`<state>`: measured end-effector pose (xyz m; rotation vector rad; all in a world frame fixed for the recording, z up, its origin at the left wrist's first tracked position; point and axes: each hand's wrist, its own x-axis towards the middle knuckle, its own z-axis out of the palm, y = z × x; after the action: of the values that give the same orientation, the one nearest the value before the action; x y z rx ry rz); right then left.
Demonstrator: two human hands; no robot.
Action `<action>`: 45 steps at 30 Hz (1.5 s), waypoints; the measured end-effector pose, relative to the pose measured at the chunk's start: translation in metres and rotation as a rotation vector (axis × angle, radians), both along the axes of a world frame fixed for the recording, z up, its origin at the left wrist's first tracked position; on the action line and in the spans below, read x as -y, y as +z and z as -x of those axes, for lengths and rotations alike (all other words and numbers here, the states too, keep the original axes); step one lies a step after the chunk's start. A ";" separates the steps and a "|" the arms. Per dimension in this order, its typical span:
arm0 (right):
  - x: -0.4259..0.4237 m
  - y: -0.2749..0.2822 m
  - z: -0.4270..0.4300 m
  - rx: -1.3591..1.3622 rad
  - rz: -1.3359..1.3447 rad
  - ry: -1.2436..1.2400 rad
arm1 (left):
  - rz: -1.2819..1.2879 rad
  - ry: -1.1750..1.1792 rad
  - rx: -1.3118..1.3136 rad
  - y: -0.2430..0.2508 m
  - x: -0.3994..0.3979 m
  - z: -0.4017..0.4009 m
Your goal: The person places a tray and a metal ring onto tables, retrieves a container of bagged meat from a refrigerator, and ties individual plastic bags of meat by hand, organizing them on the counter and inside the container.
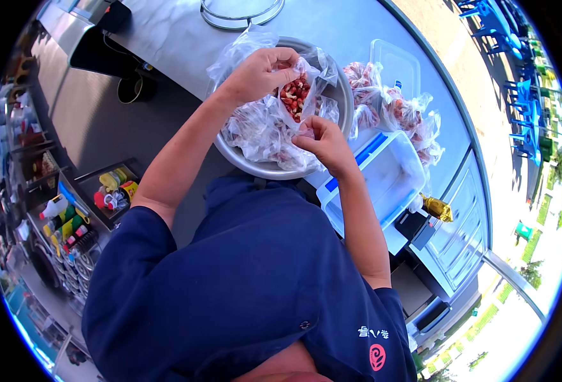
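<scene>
My left hand (262,71) pinches the upper rim of a clear plastic bag (288,102) between thumb and fingers. On the near side, my right hand (325,143) grips the same bag's edge, so its mouth gapes. Inside lie small reddish-brown pieces (296,98) that look like red-skinned peanuts. Beneath is a wide metal basin (254,168), with more crumpled plastic bags (266,138) in it; their contents are mostly hidden. Right of the basin, several knotted bags of reddish pieces (361,86) rest on the metal counter (166,28).
By my right forearm stands a translucent plastic box (386,176) with blue edges; its likely lid (395,62) lies beyond. A round metal ring stand (243,19) is at the far edge. Bottles (68,219) fill a rack at left. Blue chairs (527,114) stand outside.
</scene>
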<state>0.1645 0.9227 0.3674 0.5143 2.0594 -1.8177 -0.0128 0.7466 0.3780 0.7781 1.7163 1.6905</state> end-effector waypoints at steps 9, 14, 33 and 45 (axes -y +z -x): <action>0.012 0.053 0.022 -0.349 0.102 -0.455 | 0.006 -0.089 -0.239 0.046 -0.006 -0.016; -0.003 0.075 0.046 -0.381 -0.241 -0.284 | -0.071 -0.173 -0.574 0.076 -0.009 -0.023; -0.131 0.158 -0.085 -0.663 -0.372 -0.673 | -0.088 -0.091 -0.401 0.096 -0.112 -0.096; -0.046 0.064 -0.074 -0.693 0.158 -0.849 | -0.027 -0.261 -1.158 0.176 -0.262 -0.140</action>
<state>0.2385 0.9687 0.4316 0.9069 2.2484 -2.9624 0.1268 1.0086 0.5537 2.1576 2.0987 1.0864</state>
